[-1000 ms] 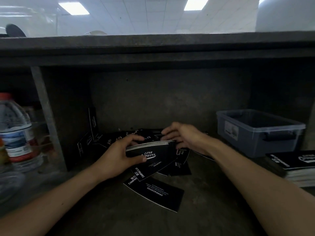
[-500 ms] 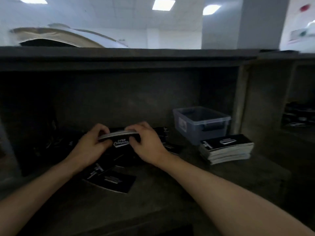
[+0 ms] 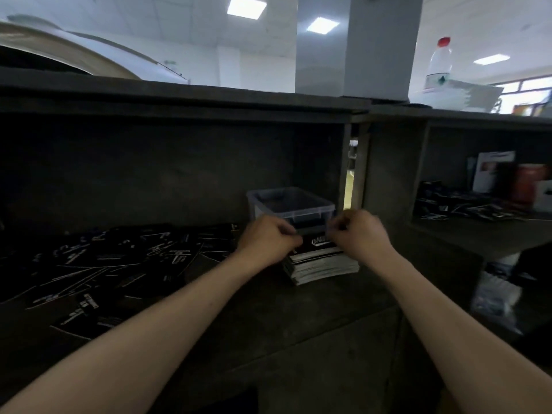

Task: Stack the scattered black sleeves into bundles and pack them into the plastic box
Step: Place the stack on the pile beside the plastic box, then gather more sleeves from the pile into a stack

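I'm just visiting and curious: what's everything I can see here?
scattered sleeves: many, black with white print, loose on the shelf, left.
plastic box: one, clear greyish, back of the shelf.
stacked sleeves: one pile, black with pale edges, in front of the plastic box.
bottle: one, clear with red cap, on the counter above, right.
mixed items: several, hard to tell, right compartment.
left hand: one, grips the pile's top at its left end.
right hand: one, grips its right end.
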`<action>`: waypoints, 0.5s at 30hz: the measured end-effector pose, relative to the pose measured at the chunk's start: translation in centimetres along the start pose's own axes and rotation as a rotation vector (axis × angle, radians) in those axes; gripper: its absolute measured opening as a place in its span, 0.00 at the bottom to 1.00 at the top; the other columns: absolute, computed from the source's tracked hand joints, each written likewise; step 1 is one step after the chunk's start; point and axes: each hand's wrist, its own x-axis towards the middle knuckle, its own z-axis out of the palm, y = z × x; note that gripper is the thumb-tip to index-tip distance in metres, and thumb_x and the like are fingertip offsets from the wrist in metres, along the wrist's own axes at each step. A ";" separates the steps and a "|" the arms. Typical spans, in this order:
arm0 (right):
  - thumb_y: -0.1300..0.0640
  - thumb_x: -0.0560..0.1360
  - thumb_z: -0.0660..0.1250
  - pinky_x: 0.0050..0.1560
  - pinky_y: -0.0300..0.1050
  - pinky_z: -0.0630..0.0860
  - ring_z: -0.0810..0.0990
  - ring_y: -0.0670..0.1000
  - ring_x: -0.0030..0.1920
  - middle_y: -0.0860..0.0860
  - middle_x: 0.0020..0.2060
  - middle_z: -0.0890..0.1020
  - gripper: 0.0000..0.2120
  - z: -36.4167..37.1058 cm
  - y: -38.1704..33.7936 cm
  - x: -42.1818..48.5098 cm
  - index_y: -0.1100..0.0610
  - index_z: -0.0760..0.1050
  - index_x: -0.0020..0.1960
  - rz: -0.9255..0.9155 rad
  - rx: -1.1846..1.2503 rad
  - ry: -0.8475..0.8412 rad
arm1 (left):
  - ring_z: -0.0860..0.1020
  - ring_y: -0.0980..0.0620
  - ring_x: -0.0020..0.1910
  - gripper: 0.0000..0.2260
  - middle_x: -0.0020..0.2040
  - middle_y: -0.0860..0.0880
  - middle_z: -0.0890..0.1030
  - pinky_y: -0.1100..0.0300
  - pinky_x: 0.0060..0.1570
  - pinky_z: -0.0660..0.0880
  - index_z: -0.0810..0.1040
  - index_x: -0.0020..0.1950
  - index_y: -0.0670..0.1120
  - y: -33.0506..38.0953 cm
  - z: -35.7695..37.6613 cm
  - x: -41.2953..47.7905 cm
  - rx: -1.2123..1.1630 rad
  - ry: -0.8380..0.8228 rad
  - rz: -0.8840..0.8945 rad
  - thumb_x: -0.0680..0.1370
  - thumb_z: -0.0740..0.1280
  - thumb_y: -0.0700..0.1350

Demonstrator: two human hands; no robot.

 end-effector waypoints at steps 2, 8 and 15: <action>0.50 0.75 0.70 0.50 0.53 0.81 0.80 0.46 0.44 0.46 0.43 0.82 0.07 1.1 1.0 -0.4 0.42 0.73 0.41 0.027 -0.049 0.004 | 0.81 0.58 0.50 0.08 0.50 0.55 0.84 0.58 0.54 0.78 0.85 0.52 0.52 -0.9 0.3 -0.1 0.042 -0.002 0.029 0.74 0.75 0.49; 0.53 0.73 0.69 0.60 0.51 0.72 0.75 0.50 0.57 0.47 0.52 0.80 0.07 3.5 -4.0 -0.7 0.47 0.80 0.50 -0.380 -0.132 0.375 | 0.81 0.60 0.44 0.02 0.42 0.59 0.83 0.65 0.45 0.74 0.84 0.44 0.55 -5.5 -7.8 -1.4 0.050 0.146 0.110 0.76 0.74 0.48; 0.46 0.74 0.69 0.55 0.48 0.77 0.78 0.49 0.54 0.48 0.55 0.79 0.12 14.9 -14.7 0.0 0.48 0.80 0.56 -0.732 0.002 -0.328 | 0.82 0.52 0.52 0.15 0.53 0.52 0.84 0.58 0.51 0.78 0.83 0.53 0.54 -16.8 -22.5 -6.9 0.713 0.134 -0.133 0.74 0.70 0.62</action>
